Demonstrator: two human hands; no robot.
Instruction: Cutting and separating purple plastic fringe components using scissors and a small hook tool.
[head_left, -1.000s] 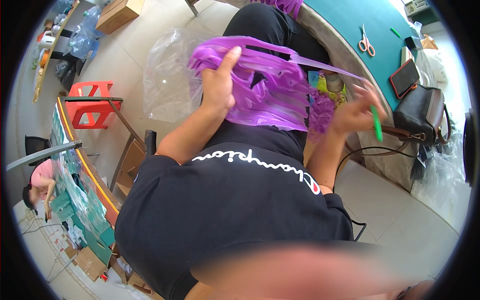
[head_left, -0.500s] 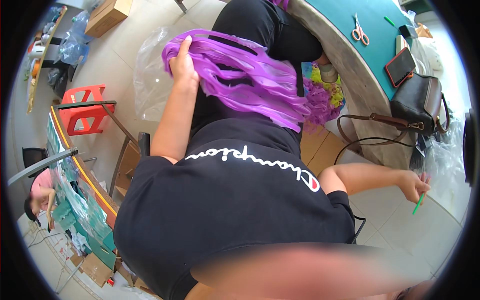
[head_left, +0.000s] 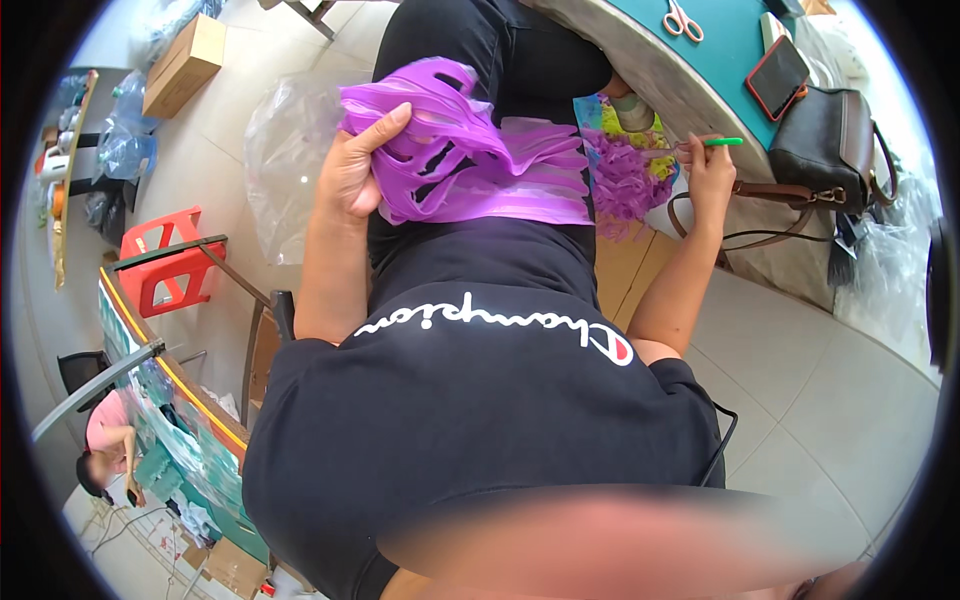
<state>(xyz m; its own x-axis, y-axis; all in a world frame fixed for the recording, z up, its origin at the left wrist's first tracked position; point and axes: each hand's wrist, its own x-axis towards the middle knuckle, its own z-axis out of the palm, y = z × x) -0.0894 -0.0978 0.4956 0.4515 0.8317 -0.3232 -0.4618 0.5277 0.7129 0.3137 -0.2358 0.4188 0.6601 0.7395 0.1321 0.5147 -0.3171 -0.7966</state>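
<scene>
Fingers of your left hand are curled into a bunch of purple strips, the thumb pressed over the top edge and the rest closed underneath, so the bunch is clamped in your grip. These strips fan out from that hand toward your right, draped across your lap over black trousers and just above your black shirt.

Your right hand is raised near the bench, its fingers pinched together around a thin green stick that points away to your right. That hand is apart from the strips; between the two sits a smaller purple tuft beside something yellow.

On the bench lie scissors and a phone. Just past your right hand, a dark handbag rests below the bench edge. To your left, on the tiled floor, are a clear plastic bag, a red stool and a cardboard box.
</scene>
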